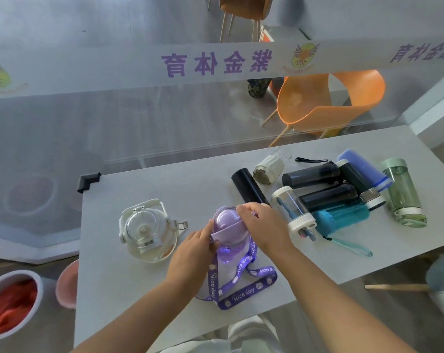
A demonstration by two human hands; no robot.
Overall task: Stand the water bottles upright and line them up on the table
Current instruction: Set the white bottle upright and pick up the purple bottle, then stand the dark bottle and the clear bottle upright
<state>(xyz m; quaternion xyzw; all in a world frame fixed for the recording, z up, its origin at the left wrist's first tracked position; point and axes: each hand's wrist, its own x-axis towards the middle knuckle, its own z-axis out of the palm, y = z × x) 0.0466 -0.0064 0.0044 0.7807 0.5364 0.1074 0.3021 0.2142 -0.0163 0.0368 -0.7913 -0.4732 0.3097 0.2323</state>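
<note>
Both forearms reach forward over the table (139,289). The left hand (193,247) pinches the lid flap of the purple bottle (227,221). The right hand (263,225) curls its fingers over the cap, and the bottle stands upright between both sets of fingers.

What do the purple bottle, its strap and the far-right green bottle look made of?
Purple bottle: probably glossy translucent plastic; light shines through its lid. Strap: flat woven fabric, matte, printed "Nice day". Green bottle: see-through tinted plastic or glass; cannot tell which.

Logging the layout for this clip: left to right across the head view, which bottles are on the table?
White-lidded clear jug → purple bottle → clear white-capped bottle → teal bottle → green bottle.
</note>
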